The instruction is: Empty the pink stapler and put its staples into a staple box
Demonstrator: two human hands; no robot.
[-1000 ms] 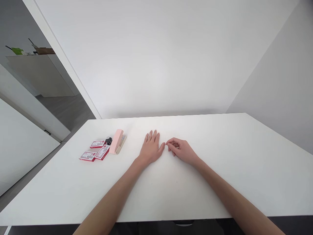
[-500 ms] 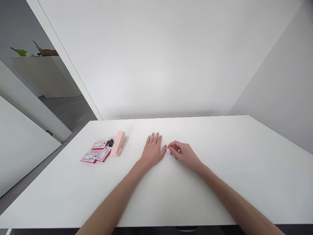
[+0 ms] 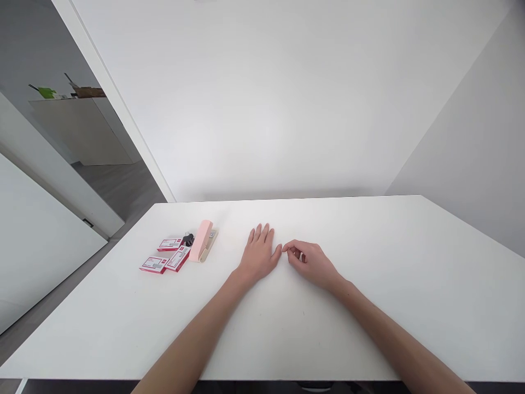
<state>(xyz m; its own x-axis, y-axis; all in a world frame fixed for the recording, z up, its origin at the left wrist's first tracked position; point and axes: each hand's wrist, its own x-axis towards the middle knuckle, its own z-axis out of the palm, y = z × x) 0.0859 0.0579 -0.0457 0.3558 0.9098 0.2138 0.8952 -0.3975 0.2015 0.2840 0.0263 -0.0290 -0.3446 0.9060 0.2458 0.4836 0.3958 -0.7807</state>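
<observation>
My left hand [image 3: 258, 256] lies flat on the white table [image 3: 369, 230], palm down, its fingers spread and nothing in its grasp. Close beside its thumb is my right hand [image 3: 310, 262], resting on its side with the fingers loosely curled. The right index fingertip points at the left thumb and sits slightly apart from the right thumb; no object shows between them. To the left of both hands stands a pink and beige stapler [image 3: 202, 241], touched by neither hand.
Several small white and red boxes [image 3: 155, 265] lie left of the stapler, with a black binder clip [image 3: 188, 239] among them. A white wall [image 3: 266, 109] rises behind the table. At the far left, a doorway shows a cabinet [image 3: 77, 131] in another room.
The right thumb has drawn back a little from the index fingertip. The left hand stays flat in place. The whole view has shifted slightly.
</observation>
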